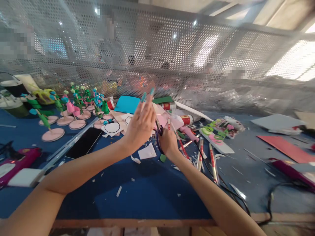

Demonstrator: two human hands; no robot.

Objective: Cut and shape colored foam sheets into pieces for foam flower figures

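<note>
My left hand (140,123) is raised over the blue table (147,193) with its fingers stretched upward and held together; teal nails show at the tips, and nothing is in it. Just to its right, my right hand (167,141) is closed round the dark purple handles of a pair of scissors (159,136). The two hands nearly touch. Below them lie a white paper scrap (147,152) and a small green offcut (162,158).
Pink discs with small green, pink and blue figures (73,108) stand at the back left. A black phone (84,142) lies left of the hands. Glue sticks, pens and coloured foam sheets (127,104) are scattered behind and right. A perforated metal screen (157,59) closes the far side.
</note>
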